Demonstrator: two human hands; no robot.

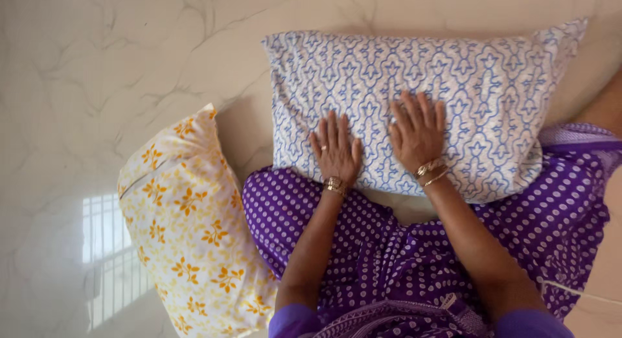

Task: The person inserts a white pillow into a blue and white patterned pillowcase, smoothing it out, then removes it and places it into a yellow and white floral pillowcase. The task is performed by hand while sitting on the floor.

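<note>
- the blue pillow (453,72) lies on the floor (97,66), its near edge against the person's lap.
- the left hand (335,150) rests flat on the pillow's lower left part, fingers spread wide, holding nothing.
- the right hand (418,134) lies flat just beside it, nearer the pillow's middle, fingers also spread and palm down.
- both wrists wear gold bangles (431,171).
- a yellow pillow (188,228) with orange flowers lies on the floor to the left, touching the purple dotted dress (389,247).
- the two pillows lie near each other but apart.
</note>
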